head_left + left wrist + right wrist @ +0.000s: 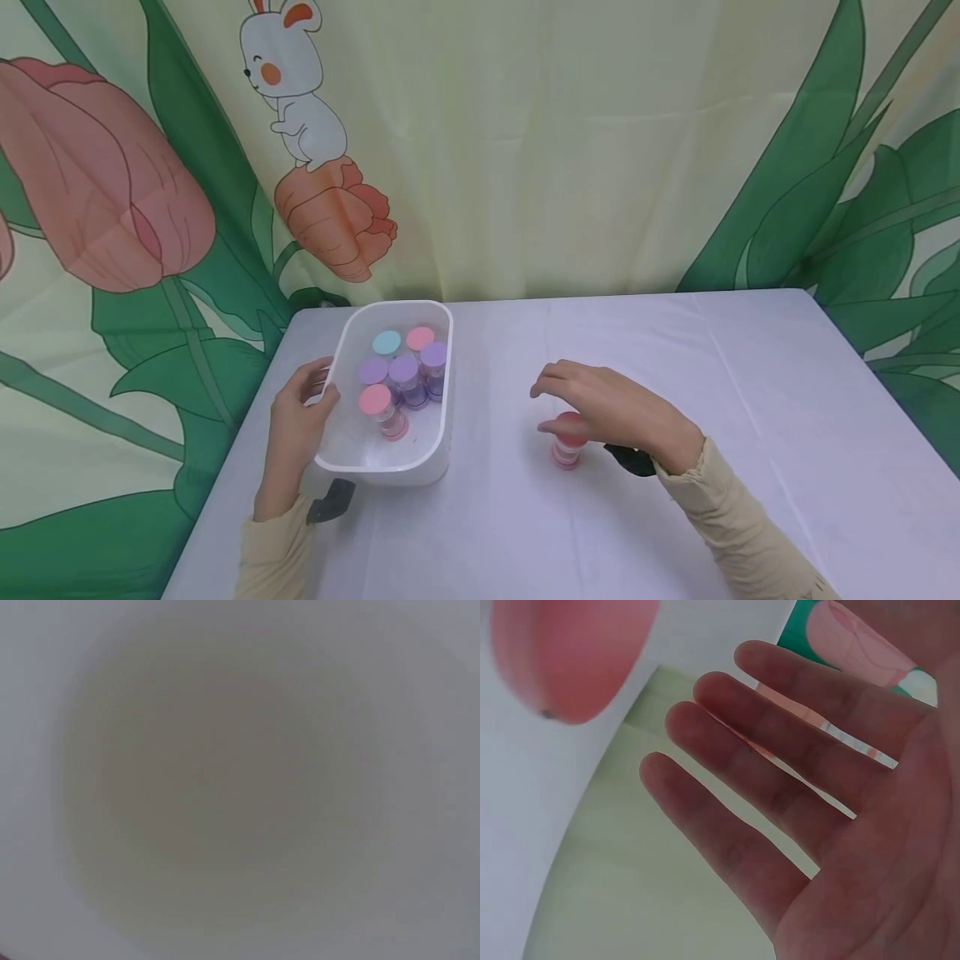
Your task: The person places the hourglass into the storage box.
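A white plastic tub (438, 467) stands on the left of the table. My left hand (296, 421) grips its left rim, thumb at the edge and fingers bent along the side. Inside are several small clear bottles with coloured caps: a near pink-capped bottle (382, 411), purple-capped bottles (407, 382) and a blue-capped one (387, 342). My right hand (607, 407) hovers with fingers extended over another pink-capped bottle (567, 454), which stands upright and is partly covered by the hand. In the right wrist view, the fingers (772, 757) are spread apart, and a blurred pink shape (577, 660) appears close by.
A white cloth covers the table (712, 375). Behind it hangs a curtain (540, 167) printed with tulips, leaves and a rabbit. The left wrist view shows only a blurred pale surface (225, 780) close to the lens.
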Tool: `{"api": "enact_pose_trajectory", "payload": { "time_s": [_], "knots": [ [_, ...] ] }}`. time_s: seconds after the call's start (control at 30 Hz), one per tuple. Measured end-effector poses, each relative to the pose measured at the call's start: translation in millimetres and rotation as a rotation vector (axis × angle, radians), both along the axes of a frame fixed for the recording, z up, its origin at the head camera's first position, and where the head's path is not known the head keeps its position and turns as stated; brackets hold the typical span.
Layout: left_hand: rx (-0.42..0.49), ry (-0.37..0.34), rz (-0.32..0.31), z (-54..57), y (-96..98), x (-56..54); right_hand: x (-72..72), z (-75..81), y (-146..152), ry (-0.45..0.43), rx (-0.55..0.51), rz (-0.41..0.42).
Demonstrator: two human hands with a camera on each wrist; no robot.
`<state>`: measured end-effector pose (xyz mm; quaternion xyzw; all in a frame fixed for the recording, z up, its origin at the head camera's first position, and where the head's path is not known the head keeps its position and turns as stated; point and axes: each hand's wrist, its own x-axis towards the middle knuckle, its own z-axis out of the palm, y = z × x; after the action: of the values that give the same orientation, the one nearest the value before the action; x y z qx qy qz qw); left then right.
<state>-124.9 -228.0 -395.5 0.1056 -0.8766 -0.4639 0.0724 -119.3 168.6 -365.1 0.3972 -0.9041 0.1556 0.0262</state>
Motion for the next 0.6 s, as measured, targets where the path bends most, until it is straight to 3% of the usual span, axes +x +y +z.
{"api": "enact_pose_trajectory", "payload": {
  "time_s": [0.6],
  "knots": [
    [-0.003, 0.001, 0.001, 0.5, 0.0, 0.0, 7.5, -13.5, 18.2, -0.066, -0.005, -0.038]
  ]
}}
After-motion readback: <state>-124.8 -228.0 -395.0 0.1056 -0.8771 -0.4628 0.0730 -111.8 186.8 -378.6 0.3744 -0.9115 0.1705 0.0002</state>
